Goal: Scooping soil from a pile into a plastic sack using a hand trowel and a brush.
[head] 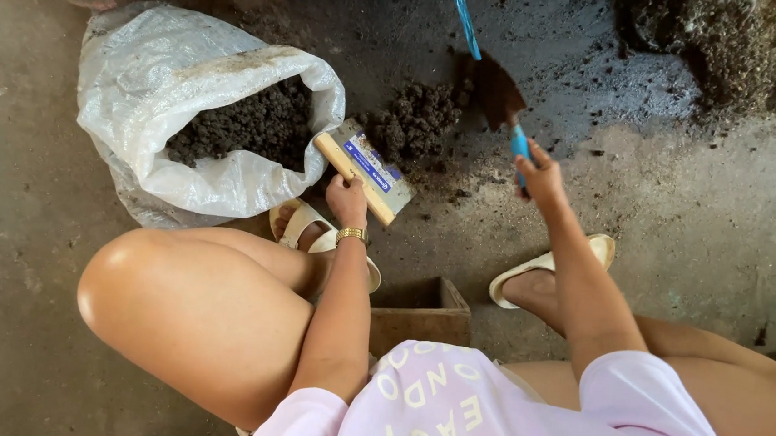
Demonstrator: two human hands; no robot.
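Scooping seems under way: the left hand (346,199) clamps a flat wooden-edged board (364,169) beside the dark soil pile (416,120). The right hand (540,172), closed on a blue-handled rusty trowel (500,97), likely must push soil onto it.

White woven plastic sack (155,92) – on floor at upper left, mouth rolled open, lying tilted. Flat rectangular card package (366,169) just right of sack mouth – tan edge, grey-white face w/ blue label strip (369,167), held at its lower edge by left hand (346,199).
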